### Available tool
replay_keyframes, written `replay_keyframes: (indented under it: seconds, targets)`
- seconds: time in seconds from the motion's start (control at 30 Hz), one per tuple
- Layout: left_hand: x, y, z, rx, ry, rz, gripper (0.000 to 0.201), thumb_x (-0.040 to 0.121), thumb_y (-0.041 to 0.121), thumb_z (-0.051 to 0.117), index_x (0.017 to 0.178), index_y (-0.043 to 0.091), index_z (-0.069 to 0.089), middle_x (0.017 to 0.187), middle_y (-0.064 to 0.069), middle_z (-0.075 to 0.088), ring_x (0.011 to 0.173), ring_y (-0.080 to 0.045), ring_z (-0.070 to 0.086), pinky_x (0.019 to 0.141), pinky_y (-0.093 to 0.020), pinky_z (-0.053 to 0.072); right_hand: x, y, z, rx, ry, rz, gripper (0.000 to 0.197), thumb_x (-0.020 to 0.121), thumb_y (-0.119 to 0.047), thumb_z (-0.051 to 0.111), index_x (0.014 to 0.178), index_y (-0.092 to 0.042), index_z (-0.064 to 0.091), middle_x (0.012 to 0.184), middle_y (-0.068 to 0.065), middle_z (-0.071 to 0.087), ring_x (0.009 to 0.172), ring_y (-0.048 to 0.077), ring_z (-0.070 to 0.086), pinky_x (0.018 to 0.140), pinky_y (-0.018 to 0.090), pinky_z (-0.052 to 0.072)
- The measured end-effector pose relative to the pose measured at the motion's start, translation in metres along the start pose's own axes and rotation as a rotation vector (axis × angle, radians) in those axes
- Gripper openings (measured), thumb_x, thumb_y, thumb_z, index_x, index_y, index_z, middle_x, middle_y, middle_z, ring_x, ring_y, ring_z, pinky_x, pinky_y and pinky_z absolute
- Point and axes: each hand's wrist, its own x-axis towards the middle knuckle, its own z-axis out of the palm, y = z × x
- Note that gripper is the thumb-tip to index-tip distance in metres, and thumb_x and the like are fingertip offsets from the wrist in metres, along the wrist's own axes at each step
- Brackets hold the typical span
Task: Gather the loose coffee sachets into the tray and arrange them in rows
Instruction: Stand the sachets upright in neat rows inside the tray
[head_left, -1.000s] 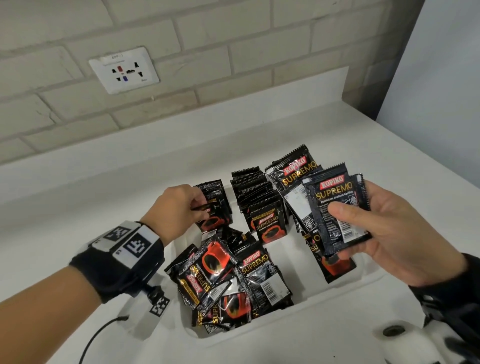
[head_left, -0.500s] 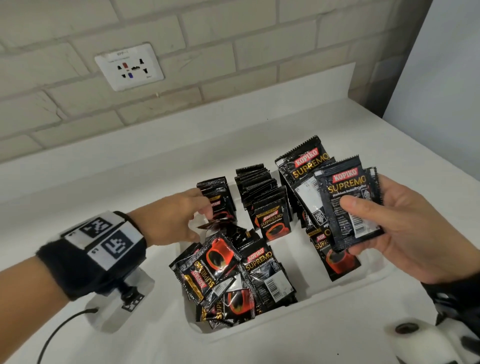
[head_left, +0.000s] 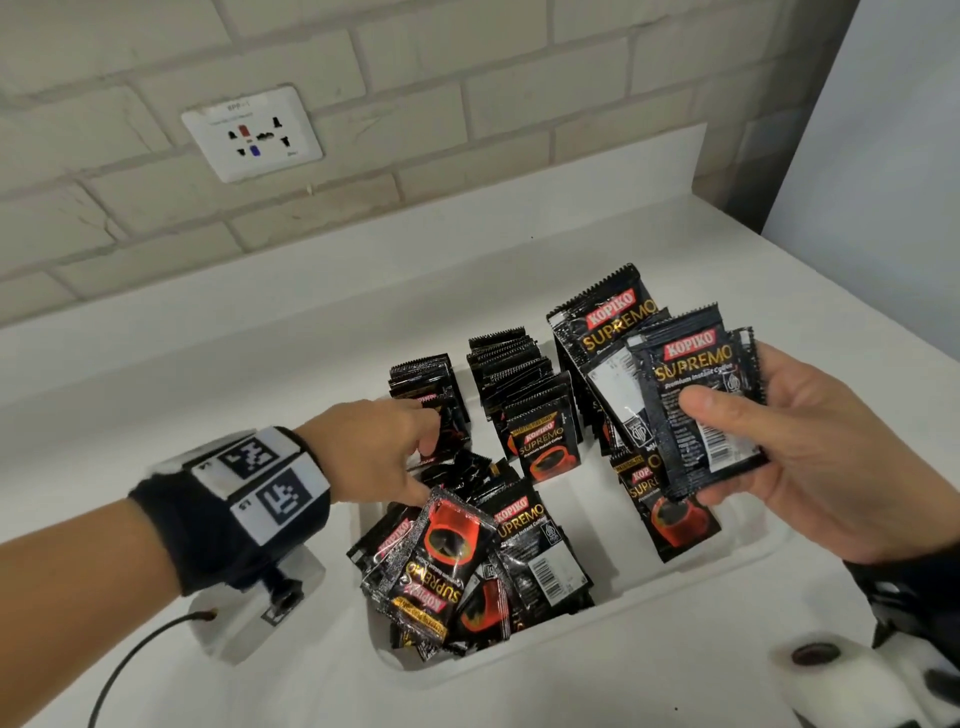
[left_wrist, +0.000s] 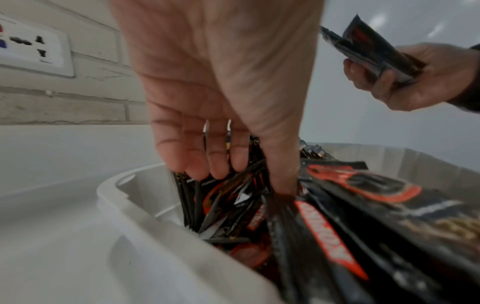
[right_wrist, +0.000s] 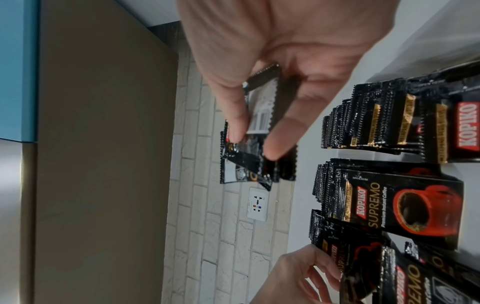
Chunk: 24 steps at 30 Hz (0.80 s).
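Left hand (head_left: 374, 447) fingertips buried among sachets (left_wrist: 233, 197) in the tray (left_wrist: 135, 197); can't tell if they pinch one. Left wrist view blurred, near print unreadable. Right hand (head_left: 826, 457) covers the lower part of its fan of sachets (head_left: 691, 395); count unclear. Right forearm cut by frame edge. Socket (head_left: 253, 134) label too small.

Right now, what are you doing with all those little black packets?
A person is sorting coffee sachets into a white tray. The right hand holds a small fan of sachets above the tray. The left hand reaches down to the left row. Three rows stand upright at the back, while a loose pile lies jumbled at the front, not yet sorted.
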Motion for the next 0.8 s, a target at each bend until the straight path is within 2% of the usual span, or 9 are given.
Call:
replay_keyframes:
  seconds: [0.17, 0.27, 0.37, 0.5, 0.57, 0.67, 0.8]
  targets:
    - [0.003, 0.006, 0.0, 0.16, 0.063, -0.002, 0.039, 0.085, 0.048, 0.055, 0.111, 0.02, 0.049, 0.089, 0.007, 0.051, 0.074, -0.014, 0.048, 0.058, -0.023, 0.035, 0.001, -0.001, 0.002, -0.004, -0.005, 0.002, 0.066, 0.033, -0.047, 0.088, 0.09, -0.018, 0.068, 0.084, 0.011, 0.07, 0.058, 0.022, 0.067, 0.041, 0.026, 0.051]
    - [0.004, 0.009, 0.001, 0.226, 0.094, 0.018, 0.038, 0.087, 0.05, 0.052, 0.109, 0.019, 0.049, 0.091, 0.005, 0.056, 0.071, -0.015, 0.047, 0.051, -0.021, 0.029, 0.001, -0.002, 0.002, -0.008, -0.006, -0.006, 0.063, 0.033, -0.048, 0.088, 0.087, -0.021, 0.068, 0.08, 0.009, 0.07, 0.055, 0.02, 0.066, 0.04, 0.026, 0.05]
    - [0.005, 0.009, 0.002, 0.256, 0.141, 0.035, 0.031, 0.089, 0.045, 0.048, 0.108, 0.02, 0.051, 0.102, 0.004, 0.062, 0.072, -0.015, 0.047, 0.053, -0.022, 0.031, 0.001, -0.002, 0.002, -0.004, -0.008, -0.007, 0.062, 0.034, -0.048, 0.088, 0.086, -0.021, 0.069, 0.081, 0.008, 0.07, 0.056, 0.02, 0.066, 0.04, 0.026, 0.05]
    - [0.006, 0.003, -0.006, 0.249, 0.208, 0.014, 0.025, 0.091, 0.038, 0.045, 0.108, 0.022, 0.053, 0.107, 0.006, 0.058, 0.08, -0.016, 0.053, 0.064, -0.025, 0.034, 0.001, -0.001, 0.001, 0.0, -0.005, -0.003, 0.063, 0.035, -0.047, 0.087, 0.088, -0.02, 0.068, 0.083, 0.01, 0.07, 0.057, 0.02, 0.066, 0.041, 0.026, 0.05]
    - [0.008, 0.0, -0.01, 0.265, 0.23, 0.007, 0.027, 0.092, 0.039, 0.044, 0.11, 0.021, 0.052, 0.11, 0.006, 0.055, 0.089, -0.019, 0.057, 0.064, -0.025, 0.034, 0.001, 0.0, 0.001, -0.003, -0.001, 0.0, 0.064, 0.034, -0.047, 0.088, 0.089, -0.02, 0.068, 0.083, 0.01, 0.07, 0.057, 0.02, 0.066, 0.04, 0.026, 0.05]
    - [0.013, -0.007, -0.012, 0.256, 0.286, -0.015, 0.027, 0.094, 0.038, 0.043, 0.113, 0.02, 0.05, 0.111, 0.004, 0.053, 0.093, -0.02, 0.057, 0.064, -0.026, 0.034, 0.002, -0.001, 0.001, -0.003, 0.002, 0.001, 0.066, 0.034, -0.047, 0.088, 0.09, -0.019, 0.068, 0.084, 0.01, 0.07, 0.058, 0.021, 0.066, 0.041, 0.026, 0.05]
    - [0.019, -0.017, -0.012, 0.134, 0.392, -0.08, 0.032, 0.091, 0.035, 0.053, 0.117, 0.018, 0.045, 0.115, 0.002, 0.046, 0.099, -0.018, 0.051, 0.062, -0.027, 0.03, 0.001, -0.002, -0.001, 0.004, 0.006, 0.004, 0.067, 0.034, -0.046, 0.088, 0.091, -0.018, 0.068, 0.087, 0.012, 0.07, 0.06, 0.022, 0.067, 0.041, 0.026, 0.05]
